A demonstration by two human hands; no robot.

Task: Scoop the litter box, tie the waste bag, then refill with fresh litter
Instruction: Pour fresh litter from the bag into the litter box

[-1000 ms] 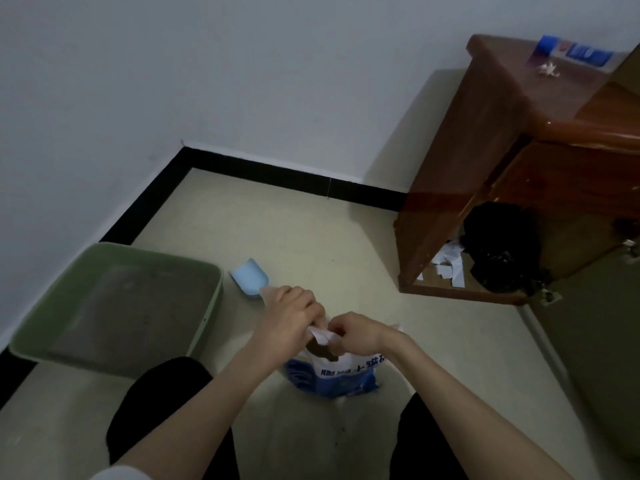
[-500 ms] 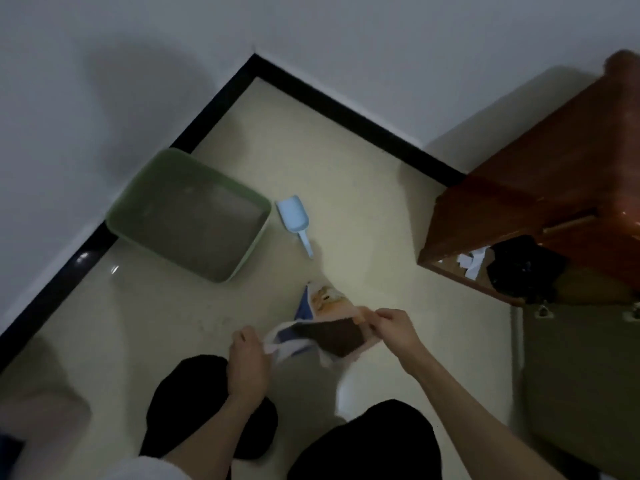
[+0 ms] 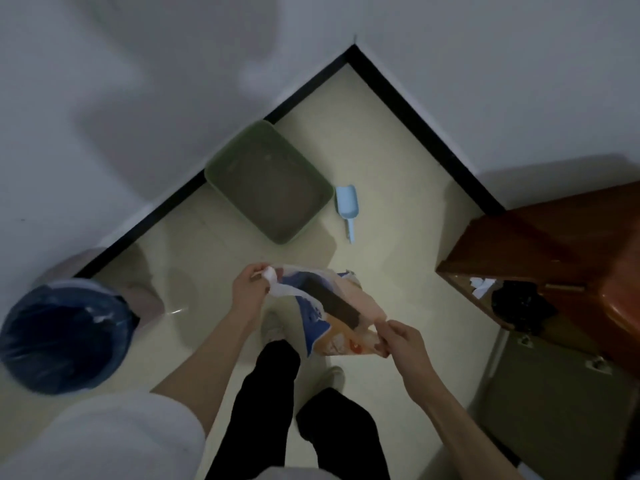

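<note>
A blue, white and orange litter bag (image 3: 332,313) hangs open between my hands, above the floor. My left hand (image 3: 250,293) pinches its top edge on the left. My right hand (image 3: 398,341) pinches the opposite edge on the right. Dark litter shows inside the bag's mouth. The green litter box (image 3: 221,168) sits in the wall corner ahead with a thin grey layer of litter in it. A light blue scoop (image 3: 346,206) lies on the floor just right of the box.
A bin lined with a blue bag (image 3: 62,334) stands at the left by the wall. A brown wooden cabinet (image 3: 540,244) stands at the right, with a black bag (image 3: 519,303) in its open base. My legs and shoes are below the litter bag.
I have risen from a crouch to standing, and the view now looks steeply down. The litter bag has been lifted off the floor, and my hands have pulled its mouth wider apart.
</note>
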